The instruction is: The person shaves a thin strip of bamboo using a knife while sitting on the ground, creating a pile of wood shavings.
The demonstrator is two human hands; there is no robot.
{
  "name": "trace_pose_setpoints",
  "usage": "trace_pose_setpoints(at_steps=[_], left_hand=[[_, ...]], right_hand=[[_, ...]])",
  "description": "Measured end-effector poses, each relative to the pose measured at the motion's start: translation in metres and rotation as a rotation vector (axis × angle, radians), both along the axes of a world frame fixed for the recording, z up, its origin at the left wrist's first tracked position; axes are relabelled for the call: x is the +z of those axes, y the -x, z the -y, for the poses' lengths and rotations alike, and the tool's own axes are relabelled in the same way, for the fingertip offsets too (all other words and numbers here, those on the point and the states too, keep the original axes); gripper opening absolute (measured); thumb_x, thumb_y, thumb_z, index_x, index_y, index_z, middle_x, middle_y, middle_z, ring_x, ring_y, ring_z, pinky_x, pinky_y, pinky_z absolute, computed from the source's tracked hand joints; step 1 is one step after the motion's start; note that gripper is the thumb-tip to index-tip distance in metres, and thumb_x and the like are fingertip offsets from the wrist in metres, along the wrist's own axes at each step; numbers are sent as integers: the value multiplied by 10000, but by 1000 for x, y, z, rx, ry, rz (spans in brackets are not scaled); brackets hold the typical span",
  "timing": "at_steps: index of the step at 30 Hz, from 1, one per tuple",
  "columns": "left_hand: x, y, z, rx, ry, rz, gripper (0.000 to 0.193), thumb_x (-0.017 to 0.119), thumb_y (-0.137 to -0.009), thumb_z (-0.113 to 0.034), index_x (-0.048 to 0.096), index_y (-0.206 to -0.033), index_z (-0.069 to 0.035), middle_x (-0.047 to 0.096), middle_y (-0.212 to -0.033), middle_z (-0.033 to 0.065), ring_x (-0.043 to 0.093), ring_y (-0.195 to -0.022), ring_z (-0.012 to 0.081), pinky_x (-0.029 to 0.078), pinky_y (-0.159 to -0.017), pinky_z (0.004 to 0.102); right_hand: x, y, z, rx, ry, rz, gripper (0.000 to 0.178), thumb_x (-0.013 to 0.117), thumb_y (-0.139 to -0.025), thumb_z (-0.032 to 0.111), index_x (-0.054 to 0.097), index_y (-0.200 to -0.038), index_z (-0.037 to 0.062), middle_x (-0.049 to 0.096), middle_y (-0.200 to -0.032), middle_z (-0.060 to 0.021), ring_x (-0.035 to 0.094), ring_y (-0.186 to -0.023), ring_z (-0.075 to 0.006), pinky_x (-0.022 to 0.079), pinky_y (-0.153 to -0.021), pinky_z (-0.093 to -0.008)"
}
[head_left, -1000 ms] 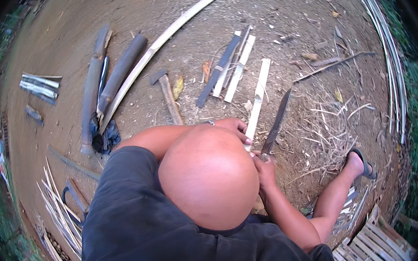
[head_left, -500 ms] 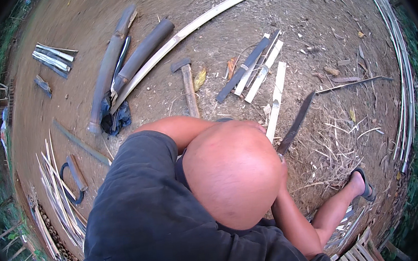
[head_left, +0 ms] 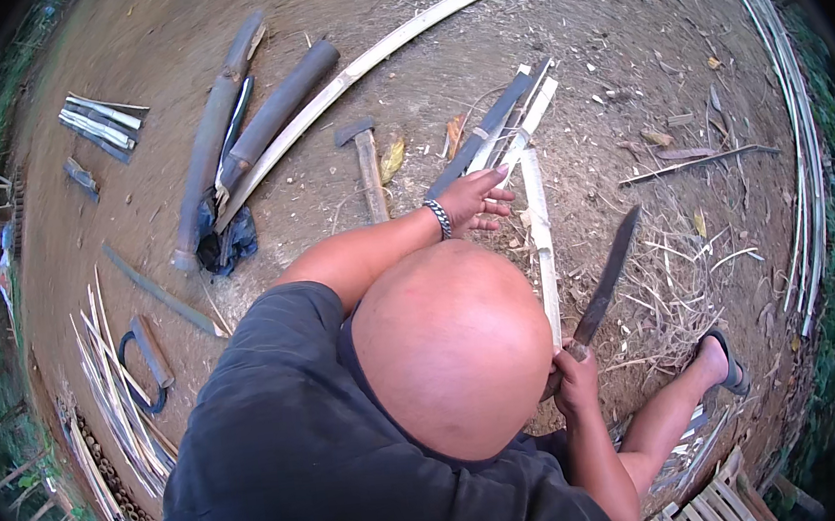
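My left hand (head_left: 475,201), a chain bracelet at its wrist, is stretched out with fingers spread over the ground, holding nothing. It is beside the near ends of several split bamboo pieces (head_left: 496,134). A long pale bamboo strip (head_left: 541,234) runs from just right of that hand down to near my right hand; its lower end is partly hidden. My right hand (head_left: 577,378) is closed round the handle of a machete (head_left: 608,277), whose dark blade points up and to the right, apart from the strip.
An axe (head_left: 366,165) lies beyond my left forearm. Thick bamboo poles (head_left: 287,102) and a long curved bamboo length (head_left: 415,28) lie at the far left. Shavings (head_left: 676,286) cover the ground beside the machete. Long thin strips (head_left: 804,153) line the right edge.
My left hand has come out forward and away from the pale strip, its fingers now spread. My right hand and the machete have moved nearer to me, and the strip has shifted.
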State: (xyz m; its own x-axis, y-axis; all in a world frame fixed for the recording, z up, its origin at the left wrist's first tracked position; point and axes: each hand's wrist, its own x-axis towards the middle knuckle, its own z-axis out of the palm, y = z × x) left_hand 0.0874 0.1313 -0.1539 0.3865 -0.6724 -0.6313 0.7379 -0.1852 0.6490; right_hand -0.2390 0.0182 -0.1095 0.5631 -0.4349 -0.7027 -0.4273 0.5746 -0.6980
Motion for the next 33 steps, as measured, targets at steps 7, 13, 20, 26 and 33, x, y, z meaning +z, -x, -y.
trace_pose_setpoints(at_steps=[7, 13, 20, 26, 33], left_hand=[[17, 0, 24, -101, 49, 75, 379, 540, -1022, -399, 553, -1212, -71, 612, -1041, 45, 609, -895, 122, 552, -698, 298], [36, -12, 32, -240, 61, 227, 340, 595, -986, -445, 632, -1035, -111, 654, -876, -9, 625, -762, 72, 544, -640, 254], [70, -28, 54, -502, -65, 551, 371, 667, -954, -398, 650, -987, -28, 690, -806, 33, 639, -677, 84, 521, -601, 222], [114, -24, 86, -487, 68, 606, 299, 620, -996, -323, 654, -937, -32, 693, -797, 32, 644, -654, 72, 532, -611, 218], [130, 15, 137, -605, -89, 833, 408, 505, -1044, -375, 625, -986, 11, 699, -839, 76, 665, -676, 135, 544, -634, 268]], right_hand=[[-13, 39, 33, 96, -17, -70, 169, 700, -873, 90, 563, -958, 39, 578, -739, -11, 564, -606, -117, 484, -579, -281], [-14, 44, 65, 140, -19, -70, 222, 733, -857, 124, 576, -986, 34, 577, -732, -11, 558, -615, -118, 494, -605, -289], [-18, 43, 94, -43, 13, 11, 232, 735, -850, 137, 609, -1010, 27, 576, -706, -11, 553, -617, -120, 460, -585, -275], [-8, 19, 124, -246, 408, -108, 243, 726, -873, 134, 630, -1055, 4, 586, -727, 8, 538, -596, -95, 436, -556, -252], [6, 16, 104, -344, 606, -115, 251, 698, -912, 188, 641, -1108, 43, 610, -758, 0, 542, -613, -82, 446, -569, -282]])
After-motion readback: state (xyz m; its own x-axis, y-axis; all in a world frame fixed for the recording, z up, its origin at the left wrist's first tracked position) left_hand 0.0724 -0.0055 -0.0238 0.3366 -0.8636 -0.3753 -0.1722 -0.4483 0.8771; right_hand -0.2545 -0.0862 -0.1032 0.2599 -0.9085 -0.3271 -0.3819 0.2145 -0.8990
